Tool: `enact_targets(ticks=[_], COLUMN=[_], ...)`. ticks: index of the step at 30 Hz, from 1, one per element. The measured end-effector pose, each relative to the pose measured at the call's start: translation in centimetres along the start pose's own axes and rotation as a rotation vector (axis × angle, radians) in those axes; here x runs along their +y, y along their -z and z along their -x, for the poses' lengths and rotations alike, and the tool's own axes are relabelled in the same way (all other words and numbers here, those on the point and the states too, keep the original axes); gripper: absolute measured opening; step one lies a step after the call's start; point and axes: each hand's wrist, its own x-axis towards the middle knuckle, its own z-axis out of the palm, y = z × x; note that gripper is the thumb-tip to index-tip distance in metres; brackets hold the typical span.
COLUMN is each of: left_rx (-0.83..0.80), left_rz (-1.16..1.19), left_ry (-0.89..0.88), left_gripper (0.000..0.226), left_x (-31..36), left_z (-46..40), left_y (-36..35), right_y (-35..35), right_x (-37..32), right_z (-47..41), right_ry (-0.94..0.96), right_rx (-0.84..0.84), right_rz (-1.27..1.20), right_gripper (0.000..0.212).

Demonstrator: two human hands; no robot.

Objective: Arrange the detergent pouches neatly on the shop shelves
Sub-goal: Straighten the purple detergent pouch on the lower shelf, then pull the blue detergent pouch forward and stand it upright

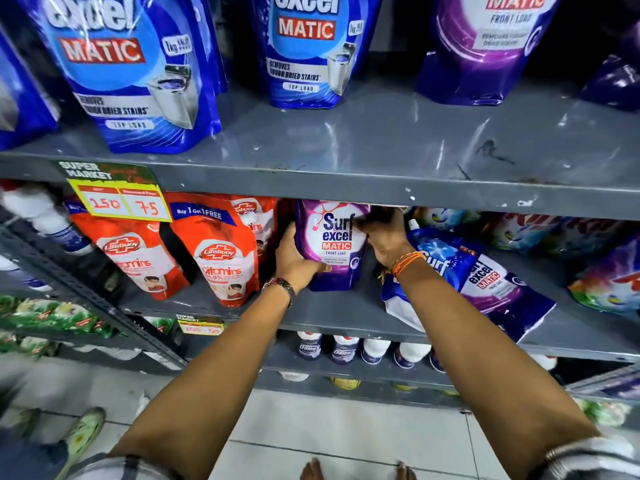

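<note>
A purple Surf Excel Matic front-load pouch (334,242) stands upright on the middle grey shelf (332,311). My left hand (294,258) grips its lower left side. My right hand (384,237) holds its upper right edge, under the shelf above. Just right of it, a blue and purple Surf Excel pouch (485,282) lies tilted on the same shelf. On the upper shelf (381,161) stand two blue top-load pouches (128,74), (308,50) and a purple pouch (485,46).
Red Lifebuoy refill pouches (221,251) stand left of my left hand. Colourful detergent bags (609,278) fill the far right. Bottles (343,348) line the lower shelf. A yellow price tag (121,202) hangs from the upper shelf edge. Another person's shoe (83,434) is on the floor, lower left.
</note>
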Motion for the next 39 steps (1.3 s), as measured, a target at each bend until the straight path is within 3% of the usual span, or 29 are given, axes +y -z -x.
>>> enact_targets(ticks=[3,7,18,21,24,26,29,33,37,39], left_rx=[0.063,0.068,0.006,0.131,0.268,0.202,-0.061,-0.293,-0.44,-0.445], left_rz=[-0.027,-0.011,0.038,0.141,0.303,0.377,0.272,0.185,0.031,0.025], left_ry=[-0.03,-0.021,-0.035,0.059,0.225,0.281,0.33,0.447,0.418,0.407], left_gripper=[0.095,0.08,0.093,0.096,0.077,0.062,0.053,0.027,0.037,0.037], left_x=[-0.2,-0.8,-2.6,-1.6,-0.8,-0.5,0.7,2.9,3.3,3.1], left_z=[-0.6,-1.2,-0.6,1.1,4.3,6.4,7.5,5.8,5.1,5.4], left_y=[-0.5,-1.0,-1.1,-1.6,-3.4,-5.6,-9.5,-13.1,-14.5,-14.6], right_y=[-0.2,-0.8,2.4,7.6,13.6,16.1,17.0,20.8,21.0,19.8], right_x=[0.6,0.7,0.7,0.9,1.1,0.8,0.2,4.3,3.7,2.0], right_z=[0.9,1.6,2.9,3.5,3.8,4.5,4.6,-2.0,-2.2,-0.7], right_ry=[0.121,0.149,0.195,0.191,0.086,0.006,-0.088,-0.253,-0.259,-0.266], right_rx=[0.082,0.106,0.051,0.215,0.514,0.597,0.529,0.484,0.491,0.391], right_rz=[0.063,0.042,0.152,0.226,0.316,0.425,0.473,0.443,0.486,0.499], right_gripper=[0.06,0.056,0.051,0.046,0.045,0.042,0.036,0.079,0.048,0.021])
